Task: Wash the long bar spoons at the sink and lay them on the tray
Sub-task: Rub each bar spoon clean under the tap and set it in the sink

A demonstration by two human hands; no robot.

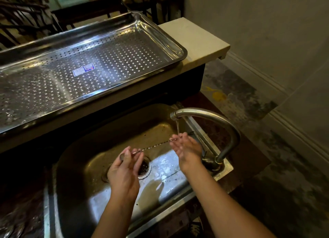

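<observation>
1. Tray (pixel 110 59). The perforated steel tray sat on the counter (pixel 195 36) directly behind the sink (pixel 106 131) and above its back wall. I judged this placement deliberate: a washed item could be lifted straight up and over, and the holes would let it drain. A sticker (pixel 83 70) lay on the tray floor.

2. Sink. The basin stood below my hands, with the drain (pixel 144 166) under the work so that runoff fell clear.

3. Tap (pixel 213 116). The curved spout reached in from the right rim, and a thin stream (pixel 177 127) fell from its mouth.

4. Left hand (pixel 124 170). It pinched the spoon (pixel 154 145) between thumb and fingertips near the bowl end. This held the spoon level and kept the bowl well apart from the stream.

5. Right hand (pixel 187 148). It was raised, palm inward, with its fingertips closed on the opposite end of the shaft, right where the stream landed. As far as the view showed, this was a light pinch, suited to rubbing the metal under the water.

6. Spoon. The spoon spanned the gap between both hands, nearly horizontal above the basin and clear of its floor. It was supported at both ends because the thin twisted shaft would otherwise swing. I judged it in the rinsing step, not yet on the tray.
</observation>
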